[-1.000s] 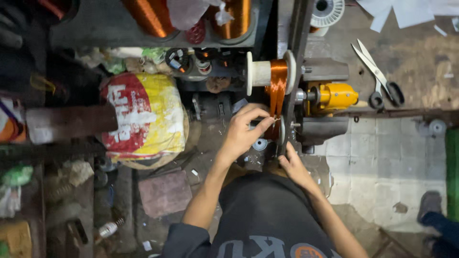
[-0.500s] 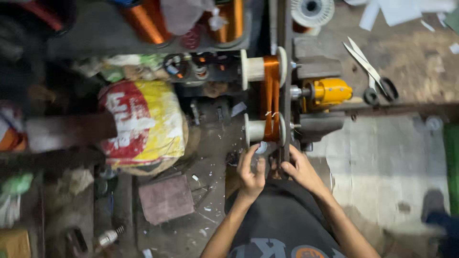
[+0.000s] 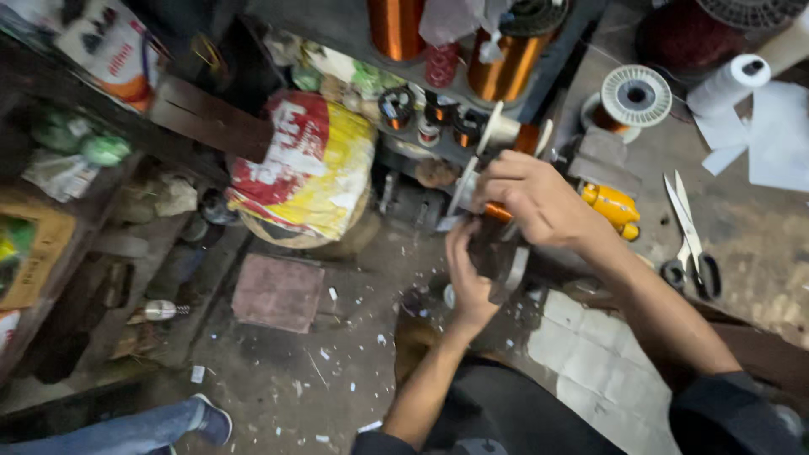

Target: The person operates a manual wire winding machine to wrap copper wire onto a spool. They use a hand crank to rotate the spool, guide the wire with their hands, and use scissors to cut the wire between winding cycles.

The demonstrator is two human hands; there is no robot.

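A winding machine holds a copper wire coil [image 3: 524, 137] between white flanges [image 3: 497, 128]. My right hand [image 3: 539, 202] is curled over the lower part of that coil and hides most of it. My left hand [image 3: 468, 278] reaches up from below. Its fingers close on the dark coil former [image 3: 504, 265] just under the right hand. The two hands almost touch. A yellow machine part [image 3: 613, 206] juts out to the right of the right hand.
A red and yellow sack [image 3: 312, 168] lies to the left, with a reddish slab [image 3: 278, 291] on the littered floor below it. Scissors [image 3: 691, 236], a white spool [image 3: 636, 97] and a paper roll [image 3: 729, 84] lie at the right. Copper spools [image 3: 506, 72] stand behind. Another person's foot [image 3: 198, 421] shows at bottom left.
The view has swung and tilted. My right hand has risen from the machine's lower edge onto the copper coil. My left hand has also moved up to the former.
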